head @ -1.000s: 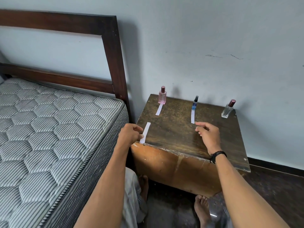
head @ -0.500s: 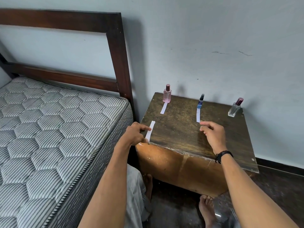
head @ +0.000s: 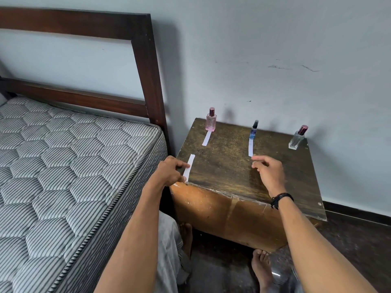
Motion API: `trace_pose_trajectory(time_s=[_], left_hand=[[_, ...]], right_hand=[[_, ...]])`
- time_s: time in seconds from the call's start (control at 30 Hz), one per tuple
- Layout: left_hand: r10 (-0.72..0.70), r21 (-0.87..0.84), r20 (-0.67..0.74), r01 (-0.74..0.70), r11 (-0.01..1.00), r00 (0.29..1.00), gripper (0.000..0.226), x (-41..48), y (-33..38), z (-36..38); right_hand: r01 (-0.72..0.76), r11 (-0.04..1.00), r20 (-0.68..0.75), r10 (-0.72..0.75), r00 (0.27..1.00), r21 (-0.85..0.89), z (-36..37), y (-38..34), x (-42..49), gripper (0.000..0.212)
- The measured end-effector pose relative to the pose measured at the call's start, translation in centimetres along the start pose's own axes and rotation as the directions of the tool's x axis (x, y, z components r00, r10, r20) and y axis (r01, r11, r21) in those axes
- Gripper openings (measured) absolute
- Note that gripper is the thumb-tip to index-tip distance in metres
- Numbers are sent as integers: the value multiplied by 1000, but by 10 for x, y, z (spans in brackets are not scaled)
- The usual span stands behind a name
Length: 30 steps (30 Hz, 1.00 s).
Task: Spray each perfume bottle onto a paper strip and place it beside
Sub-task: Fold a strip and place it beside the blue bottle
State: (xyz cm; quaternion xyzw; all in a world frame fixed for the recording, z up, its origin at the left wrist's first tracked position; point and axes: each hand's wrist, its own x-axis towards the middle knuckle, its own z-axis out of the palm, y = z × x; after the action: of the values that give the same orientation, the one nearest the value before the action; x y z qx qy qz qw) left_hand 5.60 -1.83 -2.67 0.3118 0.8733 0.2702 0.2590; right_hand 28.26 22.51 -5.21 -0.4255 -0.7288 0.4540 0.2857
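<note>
1. The left grip [head: 171,172] pinches the free strip [head: 189,166] at the front left corner of the counter [head: 224,166].
2. The right grip [head: 267,172] hovers over the counter, fingers loosely curled, holding nothing.
3. The pink bottle [head: 211,120], blue bottle [head: 254,130] and clear bottle [head: 297,138] stand upright along the back edge.
4. The pink strip [head: 206,138] lies before the pink bottle and the blue strip [head: 251,147] before the blue bottle.

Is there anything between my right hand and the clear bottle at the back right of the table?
Nothing visible. Bare wood of the table lies between the right hand and the clear bottle. The blue bottle and its strip sit left of that path; the left hand pinches the loose paper strip.
</note>
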Motion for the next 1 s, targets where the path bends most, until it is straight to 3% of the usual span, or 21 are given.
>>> trace_pose_trajectory(time_s=[1.0], left_hand=[[16, 24, -33, -15, 1000, 999, 51, 1, 5, 0]], right_hand=[[10, 999, 5, -10, 1000, -53, 0, -1, 0, 20]])
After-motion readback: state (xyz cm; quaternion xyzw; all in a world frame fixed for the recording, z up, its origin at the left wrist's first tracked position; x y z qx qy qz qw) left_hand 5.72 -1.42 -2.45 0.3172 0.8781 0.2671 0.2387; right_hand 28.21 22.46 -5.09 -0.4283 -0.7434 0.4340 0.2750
